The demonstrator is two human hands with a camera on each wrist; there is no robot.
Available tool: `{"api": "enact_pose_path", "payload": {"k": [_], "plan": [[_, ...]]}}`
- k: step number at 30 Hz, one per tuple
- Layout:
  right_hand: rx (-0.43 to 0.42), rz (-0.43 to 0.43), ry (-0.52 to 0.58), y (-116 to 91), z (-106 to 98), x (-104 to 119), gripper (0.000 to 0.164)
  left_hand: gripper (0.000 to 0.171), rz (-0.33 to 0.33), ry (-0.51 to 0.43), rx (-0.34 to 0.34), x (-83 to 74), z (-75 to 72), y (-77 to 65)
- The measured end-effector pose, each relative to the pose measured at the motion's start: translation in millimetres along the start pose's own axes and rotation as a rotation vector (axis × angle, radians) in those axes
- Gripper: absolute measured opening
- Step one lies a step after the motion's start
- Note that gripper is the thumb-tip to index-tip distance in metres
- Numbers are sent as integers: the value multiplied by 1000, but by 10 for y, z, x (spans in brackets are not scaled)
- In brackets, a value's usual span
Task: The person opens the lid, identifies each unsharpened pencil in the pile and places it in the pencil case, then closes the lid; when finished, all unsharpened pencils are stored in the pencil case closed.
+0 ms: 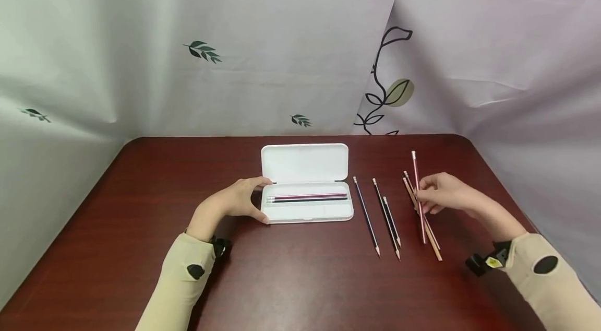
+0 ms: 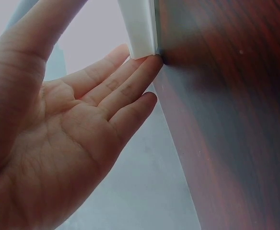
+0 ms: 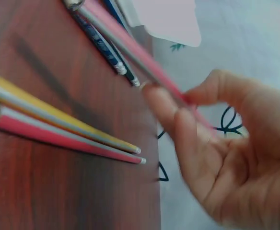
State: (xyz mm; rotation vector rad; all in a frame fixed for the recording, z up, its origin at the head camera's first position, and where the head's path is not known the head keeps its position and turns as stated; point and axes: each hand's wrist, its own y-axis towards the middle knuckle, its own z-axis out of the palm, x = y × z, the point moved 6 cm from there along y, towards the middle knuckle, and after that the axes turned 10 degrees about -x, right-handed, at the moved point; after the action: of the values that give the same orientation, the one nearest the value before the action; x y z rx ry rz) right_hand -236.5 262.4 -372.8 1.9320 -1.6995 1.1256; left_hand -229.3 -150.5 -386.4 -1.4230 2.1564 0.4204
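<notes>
A pink pencil (image 3: 140,60) is raised over the right part of the table (image 1: 305,284), pinched between the thumb and fingertips of the right hand (image 1: 441,192). Its long axis runs front to back, leaning slightly left at the far end. The white-capped eraser end points to the back of the table, the other end toward the person. No lettering can be made out on it.

Beneath that hand lie a yellow pencil (image 3: 63,112) and a second pink pencil (image 3: 68,139), close together, eraser ends away from the person. Just left of these, three dark pencils (image 1: 367,216) lie lengthwise, sharpened tips toward the person; in the right wrist view one carries pale printing, too blurred to read.

Further left sits a white case (image 1: 300,213), open, its lid (image 1: 305,163) tipped back on the far side. A pink and a dark pencil lie in its rear part, crosswise to the others, eraser ends left. The left hand (image 1: 237,198) grips the case's left end, thumb at the near corner and fingers at the far one, spread wide.

Both arms wear cream sleeves (image 1: 176,273) and dark wrist straps. Behind the table hangs a pale cloth (image 1: 263,49) printed with leaves.
</notes>
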Motion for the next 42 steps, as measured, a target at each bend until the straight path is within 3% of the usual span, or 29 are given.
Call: {"api": "enact_pose_path", "payload": {"k": [9,19,28,32,39,42], "plan": [[-29,-210,146,313,123,366,26,85,-34,-7,6,30,39,8],[-167,-390,141,655,378,891,28,86,-39,6,-3,18,-13,-3],[-251,-600,-109,717,572,1137,17,86,-28,19,3,16,16,2],[-232,-666,-191,726,647,1198,17,87,-18,23,6,11,13,12],[-179,-794,-446,710,859,1301,15,87,-31,29,20,14,14,11],[-157,-800,-517,723,954,1336,15,87,-36,23,18,18,19,9]]}}
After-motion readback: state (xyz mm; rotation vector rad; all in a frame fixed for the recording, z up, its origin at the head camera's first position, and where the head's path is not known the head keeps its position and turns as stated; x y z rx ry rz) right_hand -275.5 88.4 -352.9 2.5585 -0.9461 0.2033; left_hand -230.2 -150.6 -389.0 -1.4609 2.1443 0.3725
